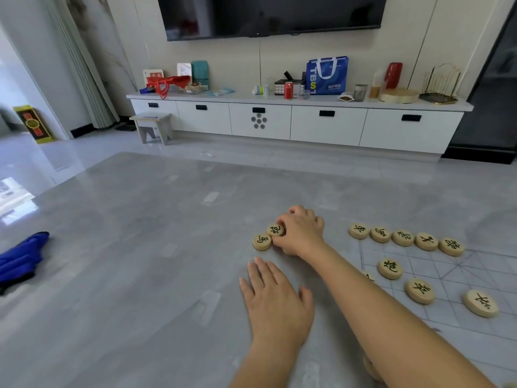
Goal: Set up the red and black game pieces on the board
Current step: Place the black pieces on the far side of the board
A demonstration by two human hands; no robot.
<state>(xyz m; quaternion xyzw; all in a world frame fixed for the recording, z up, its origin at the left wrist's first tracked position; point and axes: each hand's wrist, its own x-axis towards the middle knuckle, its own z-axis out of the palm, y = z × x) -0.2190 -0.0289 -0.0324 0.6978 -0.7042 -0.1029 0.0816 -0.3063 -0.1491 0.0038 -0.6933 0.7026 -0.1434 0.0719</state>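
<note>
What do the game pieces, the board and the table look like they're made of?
Pieces: likely pale wood, matte, with faint grain and inked or carved black characters. Board: a thin sheet, perhaps plastic or paper, grey with printed lines, lying flat with hardly any edge. Table: polished stone or a stone look, glossy, mirroring window light.

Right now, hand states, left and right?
Left hand: open, flat on the grey table.
Right hand: grip closed on a round wooden black-lettered game piece.
</note>
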